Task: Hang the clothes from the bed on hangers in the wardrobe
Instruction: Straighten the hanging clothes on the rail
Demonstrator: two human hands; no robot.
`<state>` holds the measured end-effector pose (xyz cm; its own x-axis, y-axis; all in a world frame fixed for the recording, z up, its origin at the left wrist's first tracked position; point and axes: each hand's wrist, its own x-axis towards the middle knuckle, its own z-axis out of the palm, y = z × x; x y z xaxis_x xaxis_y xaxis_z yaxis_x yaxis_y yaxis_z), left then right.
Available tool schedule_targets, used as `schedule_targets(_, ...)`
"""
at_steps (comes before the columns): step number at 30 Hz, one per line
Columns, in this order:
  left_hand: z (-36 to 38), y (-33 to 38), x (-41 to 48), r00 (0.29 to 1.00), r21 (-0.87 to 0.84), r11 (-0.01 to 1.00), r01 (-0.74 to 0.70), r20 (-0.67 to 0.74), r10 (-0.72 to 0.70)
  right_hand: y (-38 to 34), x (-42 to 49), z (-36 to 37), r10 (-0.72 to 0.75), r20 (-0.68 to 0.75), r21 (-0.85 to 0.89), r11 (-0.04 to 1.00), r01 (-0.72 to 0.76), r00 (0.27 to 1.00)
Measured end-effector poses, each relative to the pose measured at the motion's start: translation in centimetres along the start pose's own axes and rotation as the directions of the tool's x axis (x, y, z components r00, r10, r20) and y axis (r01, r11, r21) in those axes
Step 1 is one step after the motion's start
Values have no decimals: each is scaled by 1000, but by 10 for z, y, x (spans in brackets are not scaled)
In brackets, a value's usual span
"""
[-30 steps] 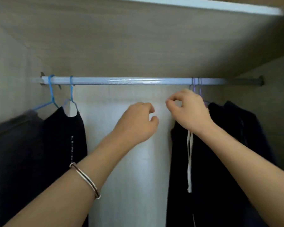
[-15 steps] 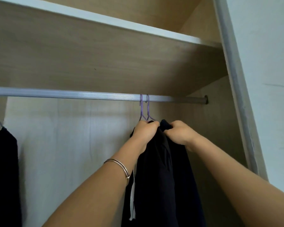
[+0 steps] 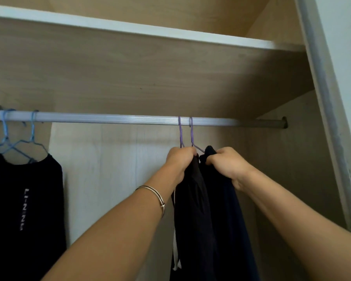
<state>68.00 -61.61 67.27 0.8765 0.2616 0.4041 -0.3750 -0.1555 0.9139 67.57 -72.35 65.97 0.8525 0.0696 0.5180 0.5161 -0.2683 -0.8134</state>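
The wardrobe (image 3: 130, 78) holds one rail (image 3: 109, 118) below a shelf (image 3: 130, 29). At the rail's 9 o'clock end hang two blue hangers (image 3: 31, 134), with a black top (image 3: 28, 199) below them. Near centre, two purple hangers (image 3: 180, 132) hang side by side, with a black garment (image 3: 193, 209) and a navy garment (image 3: 231, 220) dropping toward 6 o'clock. The left hand (image 3: 180, 161) has its fingers curled tight on the black garment's top. At its 3 o'clock, the right hand (image 3: 227, 163) is fisted on the navy garment's top edge.

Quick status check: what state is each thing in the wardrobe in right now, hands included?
Left hand: grips dark garment's top.
Right hand: grips navy garment's top.
Purple hangers: hooked on rail, carrying those garments.
Blue hangers: hooked on rail.
Black top: hanging on blue hanger.
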Motion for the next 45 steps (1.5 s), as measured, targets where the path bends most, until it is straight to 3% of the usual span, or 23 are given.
schedule_targets(9,-128,1,-13,994,159,987,-29,-98,45,-34,-11,97,-44,68,155,987,33,997)
schedule_targets(21,-271,10,-27,992,288,958,-7,-119,44,-92,-35,223,-53,108,195,980,31,993)
schedule_targets(33,-320,15,-32,991,311,950,31,-130,10,-112,-39,255,-58,87,68,996,52,995)
schedule_targets(41,-315,9,-35,992,339,940,17,-122,26,-110,-46,249,-133,88,-244,958,151,987)
schedule_targets(45,-315,5,-35,994,366,930,42,-108,-3,-105,-57,244,-97,172,-95,989,115,980)
